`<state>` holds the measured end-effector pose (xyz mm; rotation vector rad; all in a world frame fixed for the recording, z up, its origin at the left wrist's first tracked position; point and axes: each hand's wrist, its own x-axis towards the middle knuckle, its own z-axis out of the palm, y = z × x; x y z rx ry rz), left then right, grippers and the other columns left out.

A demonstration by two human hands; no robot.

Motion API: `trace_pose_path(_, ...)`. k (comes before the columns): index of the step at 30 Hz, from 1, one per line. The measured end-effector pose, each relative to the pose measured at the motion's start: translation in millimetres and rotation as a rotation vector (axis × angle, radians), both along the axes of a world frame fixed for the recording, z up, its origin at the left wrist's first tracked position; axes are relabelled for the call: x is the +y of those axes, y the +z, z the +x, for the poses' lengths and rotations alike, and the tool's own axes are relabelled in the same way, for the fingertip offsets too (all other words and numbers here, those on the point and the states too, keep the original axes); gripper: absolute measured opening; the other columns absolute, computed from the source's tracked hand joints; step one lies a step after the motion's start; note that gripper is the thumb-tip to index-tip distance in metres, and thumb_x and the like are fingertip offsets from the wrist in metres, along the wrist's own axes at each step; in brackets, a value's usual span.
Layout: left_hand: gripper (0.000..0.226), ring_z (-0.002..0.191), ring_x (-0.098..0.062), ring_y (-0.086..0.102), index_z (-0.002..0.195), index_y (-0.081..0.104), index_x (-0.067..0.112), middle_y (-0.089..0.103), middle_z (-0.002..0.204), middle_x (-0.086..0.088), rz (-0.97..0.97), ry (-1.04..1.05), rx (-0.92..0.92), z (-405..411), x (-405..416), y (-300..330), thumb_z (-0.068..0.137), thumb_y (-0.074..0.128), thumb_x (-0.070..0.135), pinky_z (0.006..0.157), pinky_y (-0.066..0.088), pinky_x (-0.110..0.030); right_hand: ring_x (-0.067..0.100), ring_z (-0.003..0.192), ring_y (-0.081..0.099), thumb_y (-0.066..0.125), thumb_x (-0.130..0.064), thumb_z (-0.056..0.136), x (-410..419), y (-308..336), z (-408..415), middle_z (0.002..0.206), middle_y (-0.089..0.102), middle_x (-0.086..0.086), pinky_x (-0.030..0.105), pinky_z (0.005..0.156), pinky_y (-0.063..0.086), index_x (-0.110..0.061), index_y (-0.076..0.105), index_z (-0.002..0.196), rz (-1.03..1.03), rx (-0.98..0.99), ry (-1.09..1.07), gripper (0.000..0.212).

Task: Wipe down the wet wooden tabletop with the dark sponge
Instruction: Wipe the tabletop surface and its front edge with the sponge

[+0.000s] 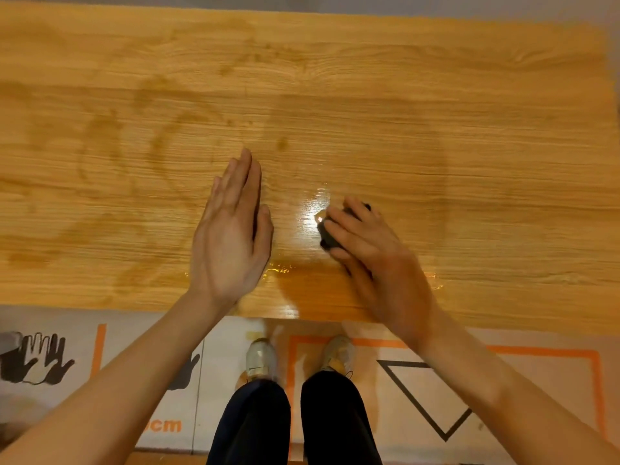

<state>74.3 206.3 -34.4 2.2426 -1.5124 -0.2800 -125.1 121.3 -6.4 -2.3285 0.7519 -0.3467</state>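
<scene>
Right hand (pixel 365 250): fingers curled over the one dark sponge (pixel 330 234), pressing it onto the tabletop (pixel 436 112) near its front edge.
Left hand (pixel 231 236): one, flat, fingers straight and together, beside the sponge.
Wet patches: glossy around both hands.
Floor: two shoes (pixel 261 359), printed mat (pixel 503 380).
Writing: "cm", orange.

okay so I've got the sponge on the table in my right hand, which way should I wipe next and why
Probably draw the dark sponge back toward you, to the near edge of the wooden tabletop. Your right hand grips it just beyond glossy wet patches that shine along that edge. Your left hand, fingers straight, is clear of that path.
</scene>
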Motion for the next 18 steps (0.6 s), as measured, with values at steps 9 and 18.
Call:
trace_pose_path(9,0.054,0.156,-0.020,0.010,0.157,0.024,0.001,0.017,0.168,-0.012,0.010,-0.020,-0.008,0,1,3,0.108,0.038,0.017,0.128,0.009,-0.036,0.026,0.144,0.029,0.051,-0.011,0.098,-43,0,72,0.144,0.048,0.009,0.042,0.121,0.017,-0.005,0.055,0.132,-0.058,0.037,-0.221,0.035)
trace_pose_path(18,0.054,0.157,-0.020,0.009,0.159,0.020,0.003,0.013,0.168,-0.010,0.052,-0.006,-0.029,1,-3,3,0.109,0.033,0.021,0.128,0.003,-0.031,0.026,0.143,0.030,0.051,-0.011,0.099,-35,3,74,0.143,0.050,0.009,0.037,0.121,0.016,-0.006,0.056,0.132,-0.045,0.045,-0.170,0.034)
